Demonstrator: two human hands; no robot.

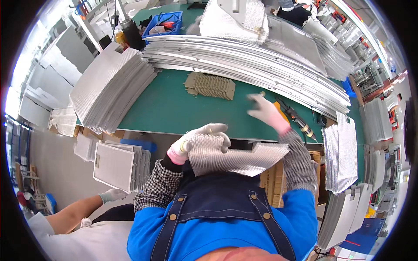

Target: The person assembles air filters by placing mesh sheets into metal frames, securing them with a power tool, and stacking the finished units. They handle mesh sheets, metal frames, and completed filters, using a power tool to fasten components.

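My left hand (204,135), in a white glove with a pink cuff, grips a silvery mesh panel (237,161) by its upper left part. The panel is tilted in front of my body and has a notch in its top edge. My right hand (264,112), gloved the same way, hovers over the green tabletop with its fingers apart, slightly blurred. Just right of it lies a black power screwdriver (296,117) beside a yellow object (281,112). A pile of beige ridged pieces (211,85) sits on the table, left of my right hand.
Long metal strips (244,65) lie across the table behind the beige pieces. Mesh panels are stacked at the left (115,87) and right (342,152). A blue bin (167,24) stands at the back left. A co-worker's gloved hand (114,195) shows at lower left.
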